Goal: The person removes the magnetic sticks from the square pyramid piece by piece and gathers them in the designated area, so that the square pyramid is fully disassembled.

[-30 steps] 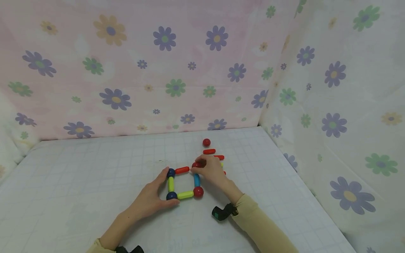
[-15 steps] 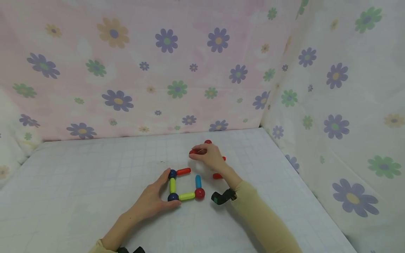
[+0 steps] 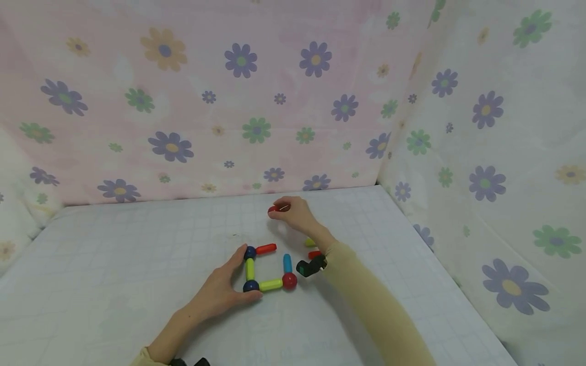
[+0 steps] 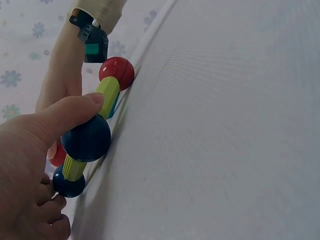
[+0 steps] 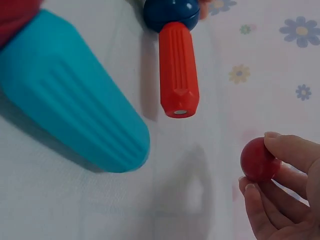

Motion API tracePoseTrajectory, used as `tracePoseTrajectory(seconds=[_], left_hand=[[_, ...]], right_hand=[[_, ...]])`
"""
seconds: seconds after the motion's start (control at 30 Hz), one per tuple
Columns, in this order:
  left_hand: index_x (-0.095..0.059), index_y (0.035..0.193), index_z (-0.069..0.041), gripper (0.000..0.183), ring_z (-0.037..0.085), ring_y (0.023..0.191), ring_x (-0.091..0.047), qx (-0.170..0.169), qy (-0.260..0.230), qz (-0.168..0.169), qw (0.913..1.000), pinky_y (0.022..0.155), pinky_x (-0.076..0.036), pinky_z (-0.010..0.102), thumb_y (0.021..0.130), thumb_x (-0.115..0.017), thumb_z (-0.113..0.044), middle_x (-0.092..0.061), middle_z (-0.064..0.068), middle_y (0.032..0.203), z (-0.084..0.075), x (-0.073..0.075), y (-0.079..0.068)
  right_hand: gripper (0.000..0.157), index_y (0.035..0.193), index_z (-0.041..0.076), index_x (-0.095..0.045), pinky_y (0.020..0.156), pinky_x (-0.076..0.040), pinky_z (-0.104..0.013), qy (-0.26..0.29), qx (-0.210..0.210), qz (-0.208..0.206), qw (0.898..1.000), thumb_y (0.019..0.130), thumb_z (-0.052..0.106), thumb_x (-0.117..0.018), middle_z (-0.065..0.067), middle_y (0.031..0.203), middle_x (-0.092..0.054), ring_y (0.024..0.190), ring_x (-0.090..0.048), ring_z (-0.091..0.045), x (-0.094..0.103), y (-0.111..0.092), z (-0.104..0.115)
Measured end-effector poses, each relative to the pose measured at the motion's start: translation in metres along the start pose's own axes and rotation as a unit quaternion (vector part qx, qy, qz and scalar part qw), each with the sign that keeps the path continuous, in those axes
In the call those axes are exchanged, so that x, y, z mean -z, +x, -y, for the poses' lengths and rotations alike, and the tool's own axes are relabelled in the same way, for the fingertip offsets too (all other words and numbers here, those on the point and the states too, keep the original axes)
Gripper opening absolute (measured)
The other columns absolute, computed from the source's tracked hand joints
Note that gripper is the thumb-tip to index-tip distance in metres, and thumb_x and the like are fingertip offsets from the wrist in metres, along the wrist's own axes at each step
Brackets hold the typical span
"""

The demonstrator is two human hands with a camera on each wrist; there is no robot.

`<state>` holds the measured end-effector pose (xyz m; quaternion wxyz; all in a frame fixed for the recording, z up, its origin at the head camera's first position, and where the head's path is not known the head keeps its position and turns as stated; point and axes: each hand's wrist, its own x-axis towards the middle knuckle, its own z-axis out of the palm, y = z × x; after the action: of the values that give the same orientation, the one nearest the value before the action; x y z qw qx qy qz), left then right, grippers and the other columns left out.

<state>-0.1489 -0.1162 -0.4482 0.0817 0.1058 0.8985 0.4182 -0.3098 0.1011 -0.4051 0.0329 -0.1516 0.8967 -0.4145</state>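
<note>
On the table lies a partly framed square of magnetic sticks and balls: two dark blue balls (image 3: 250,252), a yellow-green stick (image 4: 75,170) between them, another yellow-green stick (image 3: 271,284) in front, a red ball (image 3: 289,281), a blue stick (image 3: 287,263) and a red stick (image 5: 179,70). My left hand (image 3: 220,290) grips its left side, thumb at the front blue ball and forefinger at the rear one. Behind the square, my right hand (image 3: 298,216) pinches a separate red ball (image 5: 257,160) between thumb and fingertips, above the table. The free ends of the blue and red sticks stand apart.
A loose yellow-green stick (image 3: 311,243) and a loose red stick (image 3: 314,254) lie right of the square, partly covered by the right wrist. A black wrist camera (image 3: 311,266) hangs close by the blue stick. Flowered cloth (image 3: 256,101) walls the table's back and right.
My right hand has carried the red ball from the square's back right corner, between the red and blue sticks, toward the back of the table. The left hand stays on the square.
</note>
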Motion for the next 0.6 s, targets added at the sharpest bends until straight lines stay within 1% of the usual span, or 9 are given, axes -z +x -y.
tracePoseTrajectory(seconds=[0.17,0.23,0.43,0.6], left_hand=[[-0.021,0.161,-0.021,0.114,0.032,0.150,-0.030,-0.005,-0.003,0.000,1.0000,0.114,-0.035,0.058,0.073,-0.085,-0.053,-0.029,0.007,0.164,0.001,0.000,0.000],[-0.021,0.161,-0.021,0.114,0.032,0.150,-0.030,-0.007,-0.005,0.001,1.0000,0.114,-0.034,0.058,0.073,-0.085,-0.052,-0.029,0.007,0.164,0.001,0.000,0.000],[-0.021,0.161,-0.021,0.113,0.032,0.150,-0.030,-0.011,-0.008,0.001,0.9999,0.115,-0.034,0.058,0.073,-0.085,-0.053,-0.028,0.007,0.164,0.002,0.001,-0.001],[-0.021,0.161,-0.021,0.113,0.032,0.149,-0.031,-0.011,-0.007,0.000,0.9999,0.114,-0.035,0.058,0.073,-0.085,-0.052,-0.028,0.007,0.164,0.002,0.001,0.000]], right_hand=[[0.035,0.118,0.010,-0.072,0.088,-0.056,-0.033,-0.009,-0.027,-0.004,1.000,0.089,0.029,-0.077,-0.005,0.110,-0.071,0.102,-0.065,-0.021,-0.008,0.010,-0.003],[0.035,0.119,0.010,-0.072,0.090,-0.055,-0.034,-0.011,-0.032,-0.002,0.999,0.089,0.028,-0.077,-0.005,0.111,-0.071,0.103,-0.065,-0.021,-0.011,0.012,-0.005],[0.037,0.124,0.008,-0.069,0.093,-0.055,-0.035,-0.004,-0.033,0.012,0.999,0.091,0.025,-0.074,-0.008,0.117,-0.069,0.105,-0.065,-0.022,-0.017,0.016,-0.007],[0.041,0.128,0.009,-0.067,0.098,-0.053,-0.036,-0.005,-0.048,0.017,0.999,0.092,0.027,-0.073,-0.008,0.121,-0.068,0.110,-0.063,-0.023,-0.020,0.015,-0.007]])
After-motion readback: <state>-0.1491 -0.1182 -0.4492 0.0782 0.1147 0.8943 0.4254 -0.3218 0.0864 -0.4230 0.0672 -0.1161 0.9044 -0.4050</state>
